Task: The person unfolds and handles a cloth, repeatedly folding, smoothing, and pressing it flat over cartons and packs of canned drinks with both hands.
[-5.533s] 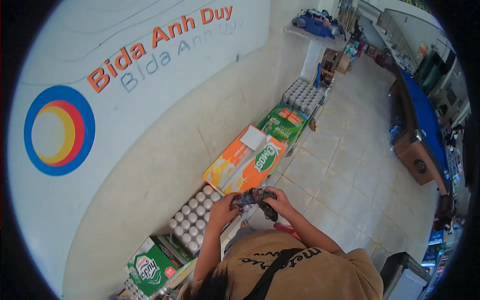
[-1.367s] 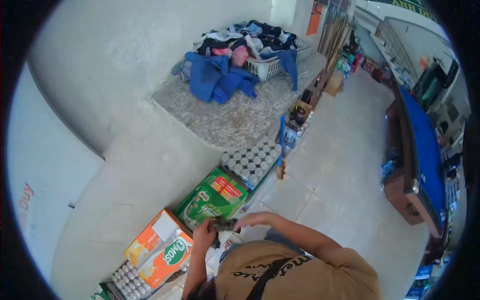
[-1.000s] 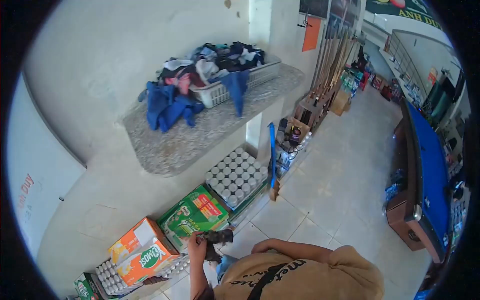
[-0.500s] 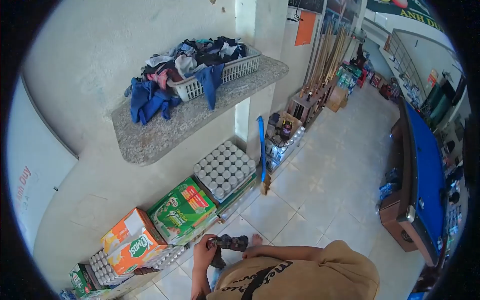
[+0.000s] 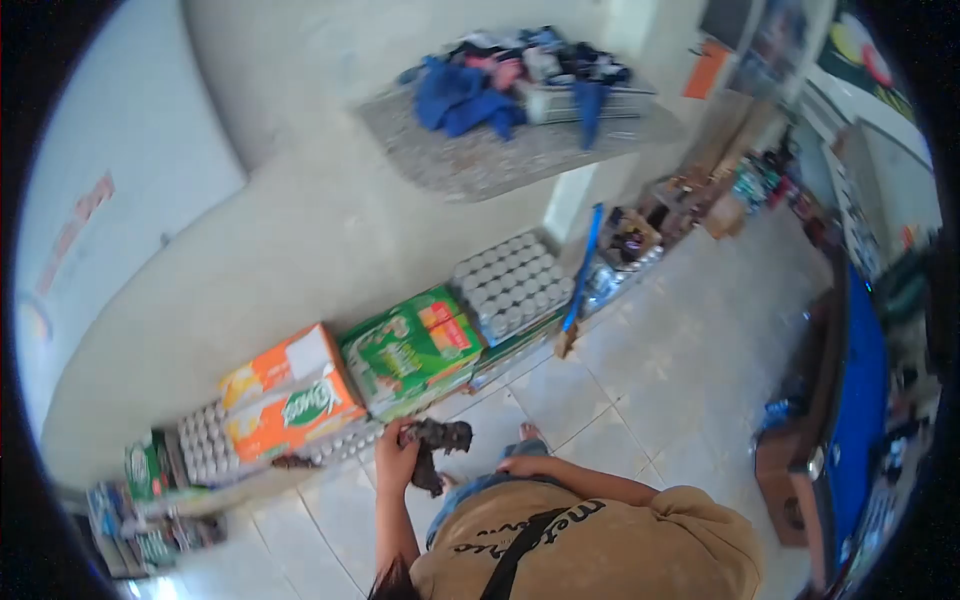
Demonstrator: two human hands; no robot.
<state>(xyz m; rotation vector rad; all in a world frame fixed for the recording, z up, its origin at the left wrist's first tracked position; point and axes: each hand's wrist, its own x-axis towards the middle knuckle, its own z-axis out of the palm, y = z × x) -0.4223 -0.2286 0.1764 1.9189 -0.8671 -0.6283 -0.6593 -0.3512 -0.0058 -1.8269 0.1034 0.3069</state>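
Note:
A dark, mottled, crumpled item (image 5: 440,436), which looks like cloth, is in my left hand (image 5: 397,456), its fingers closed round one end. Part of it sticks out to the right and another part hangs down. My right hand (image 5: 520,467) rests low against the front of my body, near the blue trousers, and its fingers are too small and blurred to read. Beyond my left hand lie a green carton (image 5: 410,350) and an orange and white carton (image 5: 290,392) by the wall.
A stone shelf (image 5: 440,170) on the wall bears a basket (image 5: 560,105) heaped with clothes. Cans (image 5: 513,285) stand beyond the green carton, next to a blue-handled tool (image 5: 585,265). A blue-topped billiard table (image 5: 858,370) is at right, across the tiled floor (image 5: 690,330).
My right hand has left the dark item, which it touched earlier, and moved to my body. My left hand keeps hold of it. The view has swung from the wall sign to the shelf, then back slightly left.

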